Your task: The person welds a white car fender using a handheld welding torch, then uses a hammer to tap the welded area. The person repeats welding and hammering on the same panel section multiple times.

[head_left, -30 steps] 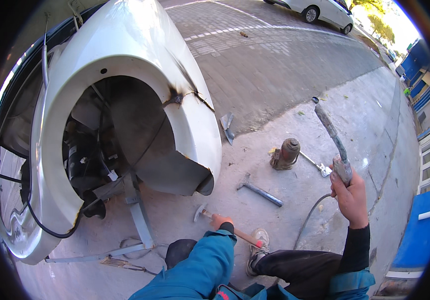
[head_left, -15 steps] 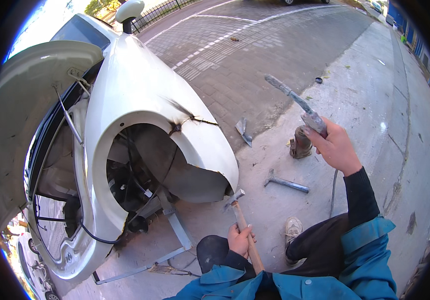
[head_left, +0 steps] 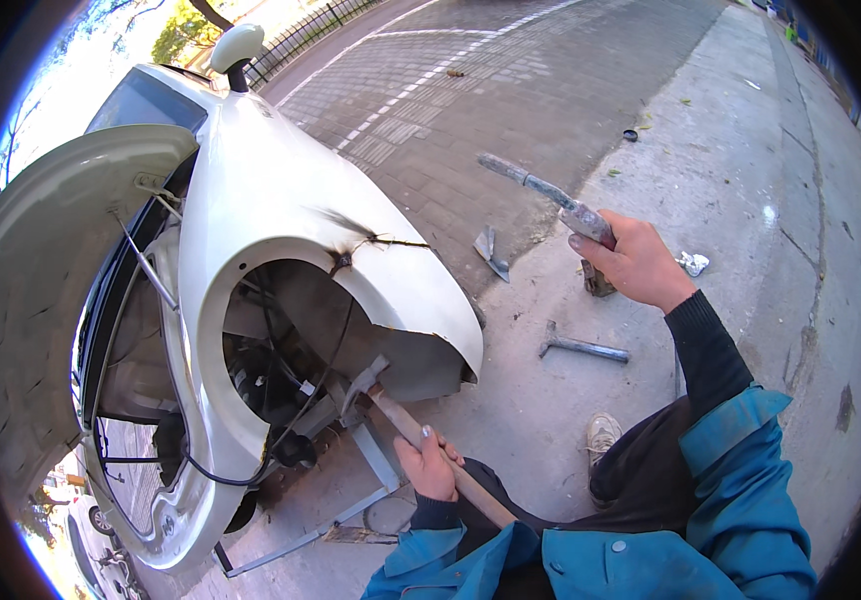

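Note:
My left hand [head_left: 433, 465] is closed around the wooden handle of a hammer [head_left: 366, 385]. Its metal head is raised beside the lower edge of the wheel arch on a white car fender [head_left: 291, 180]; whether it touches is unclear. Scorch marks [head_left: 341, 260] and a dark split mark the fender above the arch. My right hand [head_left: 641, 258] grips the thick end of a long, flat metal bar tool [head_left: 546, 192], pointing up and left, apart from the car. Partly hidden below that hand is a grimy brownish tool [head_left: 598, 280] on the ground.
A second hammer [head_left: 586, 347] lies on the concrete. Bent sheet metal [head_left: 492, 253] lies near the paving, with crumpled foil [head_left: 693, 263] beyond my right hand. A grey metal frame [head_left: 376, 460] stands under the fender. The raised hood [head_left: 41, 300] is at left.
My left hand and the hammer have moved left, bringing the head up toward the wheel arch. My right hand and the bar tool have shifted left. The view has turned slightly.

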`<state>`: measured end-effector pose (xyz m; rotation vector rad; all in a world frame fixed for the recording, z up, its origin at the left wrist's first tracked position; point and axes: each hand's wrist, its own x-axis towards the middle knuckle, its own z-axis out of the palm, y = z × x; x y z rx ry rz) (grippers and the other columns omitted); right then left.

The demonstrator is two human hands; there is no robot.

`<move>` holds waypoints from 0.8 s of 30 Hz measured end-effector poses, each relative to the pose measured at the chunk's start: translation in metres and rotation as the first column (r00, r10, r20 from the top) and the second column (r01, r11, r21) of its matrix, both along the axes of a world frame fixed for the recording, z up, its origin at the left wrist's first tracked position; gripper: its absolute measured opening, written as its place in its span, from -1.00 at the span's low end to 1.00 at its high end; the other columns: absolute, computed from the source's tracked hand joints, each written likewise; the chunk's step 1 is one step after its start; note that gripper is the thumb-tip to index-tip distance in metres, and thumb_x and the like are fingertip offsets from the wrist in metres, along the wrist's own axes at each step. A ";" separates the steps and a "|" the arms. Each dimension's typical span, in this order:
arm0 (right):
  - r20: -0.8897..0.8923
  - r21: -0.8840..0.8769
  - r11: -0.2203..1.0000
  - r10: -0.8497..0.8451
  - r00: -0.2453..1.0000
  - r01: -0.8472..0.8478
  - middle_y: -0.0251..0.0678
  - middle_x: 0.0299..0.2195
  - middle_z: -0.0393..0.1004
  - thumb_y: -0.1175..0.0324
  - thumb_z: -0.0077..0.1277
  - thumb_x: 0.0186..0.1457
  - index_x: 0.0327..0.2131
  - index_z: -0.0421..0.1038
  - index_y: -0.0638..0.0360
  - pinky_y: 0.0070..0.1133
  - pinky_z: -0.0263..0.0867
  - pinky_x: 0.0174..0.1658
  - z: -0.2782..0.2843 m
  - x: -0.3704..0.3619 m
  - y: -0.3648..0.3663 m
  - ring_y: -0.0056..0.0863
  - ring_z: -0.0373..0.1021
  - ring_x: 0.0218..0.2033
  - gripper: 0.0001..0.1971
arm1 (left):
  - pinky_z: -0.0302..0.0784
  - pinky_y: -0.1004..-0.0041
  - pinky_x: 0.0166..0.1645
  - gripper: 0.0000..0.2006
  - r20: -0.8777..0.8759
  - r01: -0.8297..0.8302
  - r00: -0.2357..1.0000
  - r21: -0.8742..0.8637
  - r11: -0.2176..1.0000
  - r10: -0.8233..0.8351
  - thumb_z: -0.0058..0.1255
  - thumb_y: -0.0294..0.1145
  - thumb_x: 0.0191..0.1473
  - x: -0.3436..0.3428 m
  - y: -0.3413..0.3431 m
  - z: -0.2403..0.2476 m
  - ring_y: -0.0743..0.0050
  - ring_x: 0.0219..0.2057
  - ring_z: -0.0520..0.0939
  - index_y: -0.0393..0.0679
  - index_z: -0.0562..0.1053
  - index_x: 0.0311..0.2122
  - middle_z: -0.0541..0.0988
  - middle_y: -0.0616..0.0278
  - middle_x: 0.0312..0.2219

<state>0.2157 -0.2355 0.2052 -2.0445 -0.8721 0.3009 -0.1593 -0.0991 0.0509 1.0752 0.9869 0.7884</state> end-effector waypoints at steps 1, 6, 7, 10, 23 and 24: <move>0.005 0.007 1.000 0.000 1.000 0.000 -0.25 -0.53 0.48 0.16 0.28 0.33 -0.18 0.58 0.30 -0.40 0.34 -0.34 0.000 0.000 0.001 -0.47 0.36 -0.48 -0.67 | 0.50 0.39 -0.53 -0.85 -0.014 0.035 0.999 0.047 0.998 -0.035 -0.08 -0.34 0.50 0.007 0.008 0.000 0.46 -0.57 0.48 -0.08 0.22 -0.10 0.41 0.22 -0.41; -0.024 0.005 0.999 0.041 0.999 -0.041 -0.27 -0.53 0.47 0.15 0.28 0.34 -0.18 0.58 0.29 -0.41 0.34 -0.33 0.000 -0.003 0.000 -0.49 0.34 -0.48 -0.67 | 0.48 0.37 -0.56 -0.83 0.069 0.095 0.993 0.064 0.993 -0.099 -0.11 -0.23 0.53 0.036 0.062 0.001 0.45 -0.59 0.47 -0.08 0.26 -0.06 0.42 0.24 -0.42; -0.029 0.003 0.999 0.047 0.998 -0.047 -0.28 -0.53 0.47 0.15 0.28 0.34 -0.18 0.58 0.28 -0.41 0.34 -0.33 0.000 -0.004 -0.001 -0.50 0.34 -0.48 -0.67 | 0.47 0.37 -0.56 -0.82 0.123 0.058 0.991 0.028 0.998 -0.061 -0.12 -0.20 0.53 0.041 0.077 0.002 0.45 -0.58 0.47 -0.07 0.28 -0.06 0.41 0.24 -0.43; -0.032 0.007 0.998 0.060 0.998 -0.060 -0.29 -0.53 0.46 0.15 0.28 0.35 -0.19 0.58 0.28 -0.41 0.34 -0.33 0.001 -0.004 -0.008 -0.50 0.33 -0.48 -0.68 | 0.46 0.34 -0.57 -0.79 0.193 0.024 0.981 -0.001 1.000 -0.023 -0.15 -0.13 0.54 0.054 0.119 0.004 0.44 -0.57 0.46 -0.04 0.33 -0.05 0.40 0.26 -0.46; -0.058 0.011 0.999 0.050 0.997 -0.049 -0.26 -0.51 0.48 0.17 0.26 0.36 -0.20 0.55 0.30 -0.41 0.35 -0.31 0.006 0.002 -0.018 -0.47 0.35 -0.46 -0.68 | 0.41 0.34 -0.67 -0.79 0.141 0.315 0.938 0.042 0.948 -0.318 -0.17 -0.09 0.56 0.094 0.128 0.020 0.39 -0.69 0.43 0.02 0.34 0.00 0.38 0.26 -0.52; -0.054 0.009 0.998 0.056 0.997 -0.056 -0.25 -0.51 0.49 0.17 0.26 0.36 -0.21 0.55 0.30 -0.41 0.36 -0.30 0.005 0.003 -0.017 -0.47 0.35 -0.46 -0.68 | 0.41 0.35 -0.66 -0.79 0.134 0.329 0.934 0.039 0.944 -0.331 -0.17 -0.09 0.56 0.092 0.129 0.022 0.40 -0.69 0.44 0.04 0.32 0.04 0.38 0.27 -0.51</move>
